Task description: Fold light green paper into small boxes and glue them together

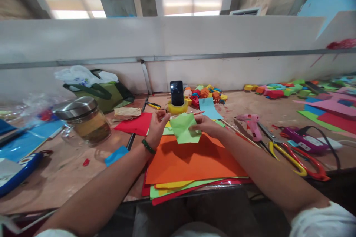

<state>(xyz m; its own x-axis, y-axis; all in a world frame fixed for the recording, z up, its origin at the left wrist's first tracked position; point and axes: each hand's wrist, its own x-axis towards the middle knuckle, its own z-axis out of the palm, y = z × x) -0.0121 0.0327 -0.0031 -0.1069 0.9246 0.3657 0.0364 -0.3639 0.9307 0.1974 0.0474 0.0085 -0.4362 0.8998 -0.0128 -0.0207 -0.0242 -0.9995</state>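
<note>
I hold a light green paper (185, 128) between both hands, lifted a little above the table. My right hand (207, 126) pinches its right edge, fingers closed onto the sheet from the side. My left hand (158, 124) grips the upper left corner, fingertips closed narrow on it, and a dark green bead bracelet (148, 146) sits on that wrist. The paper is creased and partly folded, its lower corner hanging down

Directly under the grip lies an orange sheet (191, 161) on top of a stack of coloured sheets (167, 190), with yellow, green and red edges showing toward me. Just beyond my left hand rests a red sheet (135, 124). Just past the green paper stands a phone (177, 93) upright in a yellow tape roll (177, 107), and a light blue sheet (209, 109) lies beyond my right hand. Further back from there is a heap of small folded paper pieces (207, 93)

Out to the right of my right hand lie a pink glue gun (252, 124), then scissors with yellow and red handles (297, 157), and well beyond them more loose sheets (328, 113). Out to the left of my left hand stands a glass jar with a metal lid (85, 120), and behind it a green bag (107, 94) with a white plastic bag (80, 76) on top
</note>
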